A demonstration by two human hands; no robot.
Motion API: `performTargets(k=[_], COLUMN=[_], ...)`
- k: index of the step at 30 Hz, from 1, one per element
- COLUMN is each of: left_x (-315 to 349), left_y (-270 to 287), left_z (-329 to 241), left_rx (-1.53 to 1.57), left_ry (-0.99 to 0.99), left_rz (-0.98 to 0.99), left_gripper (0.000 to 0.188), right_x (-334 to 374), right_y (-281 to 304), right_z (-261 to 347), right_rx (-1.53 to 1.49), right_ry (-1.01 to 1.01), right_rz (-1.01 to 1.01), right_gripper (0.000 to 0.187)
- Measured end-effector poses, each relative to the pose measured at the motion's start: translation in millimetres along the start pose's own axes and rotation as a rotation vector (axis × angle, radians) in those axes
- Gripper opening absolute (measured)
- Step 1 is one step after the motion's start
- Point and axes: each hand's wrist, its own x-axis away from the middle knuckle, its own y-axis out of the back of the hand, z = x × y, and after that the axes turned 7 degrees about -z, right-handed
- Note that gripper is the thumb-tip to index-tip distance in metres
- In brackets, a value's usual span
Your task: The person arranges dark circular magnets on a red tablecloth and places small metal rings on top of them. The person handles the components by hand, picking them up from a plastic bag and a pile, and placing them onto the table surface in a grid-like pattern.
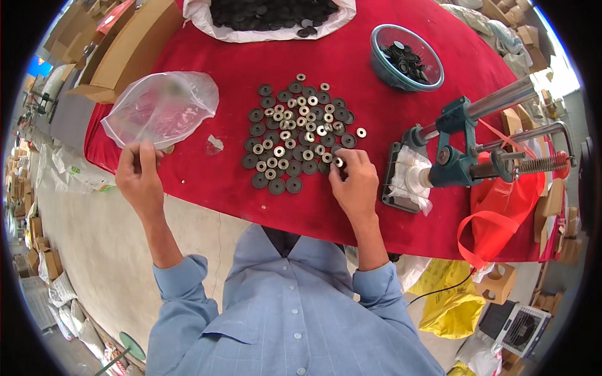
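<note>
A clear plastic bag [166,109] lies on the left of the red cloth. My left hand [139,178] is closed at its near edge, fingertips pinching the plastic. In the middle, black rubber-looking discs [257,129] are spread in a single patch, and small shiny metal rings [279,151] rest on many of them. At the right edge of that patch my right hand [356,185] pinches a metal ring [339,161] between thumb and fingers. Part of this ring is hidden by the fingertips.
A green hand press [454,144] stands at the right, beside a red bag [501,210]. Farther back are a clear bowl [379,59] of black discs and a white sack [251,36] of black pieces. A cardboard box [128,53] sits far left.
</note>
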Motion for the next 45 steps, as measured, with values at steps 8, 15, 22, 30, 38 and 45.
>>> performTargets(k=[8, 15, 22, 30, 38, 45], left_x=[58.5, 145.0, 147.1, 146.8, 142.9, 140.5], left_y=[-37.4, -60.5, -54.1, -55.5, -72.8, -87.7], left_z=[-23.3, -11.0, 7.1, 8.1, 11.3, 5.3], left_rx=[0.021, 0.009, -0.03, -0.058, -0.065, -0.165], left_ry=[-0.088, 0.068, 0.053, 0.042, -0.159, -0.242], left_rz=[0.393, 0.48, 0.398, 0.397, 0.357, 0.4], left_gripper=[0.003, 0.01, 0.009, 0.01, 0.017, 0.027], right_x=[27.6, 51.7, 46.7, 50.2, 55.6, 62.8], right_y=[43.3, 37.6, 24.0, 25.4, 31.1, 30.0], right_z=[-0.6, -7.4, -13.6, -10.8, -0.7, 0.3], right_rx=[-0.138, -0.156, -0.033, 0.092, 0.147, 0.226], right_ry=[-0.153, -0.12, 0.045, 0.229, 0.25, 0.233], right_rz=[-0.095, -0.078, -0.042, -0.013, 0.042, 0.042], right_gripper=[0.026, 0.029, 0.026, 0.035, 0.038, 0.038])
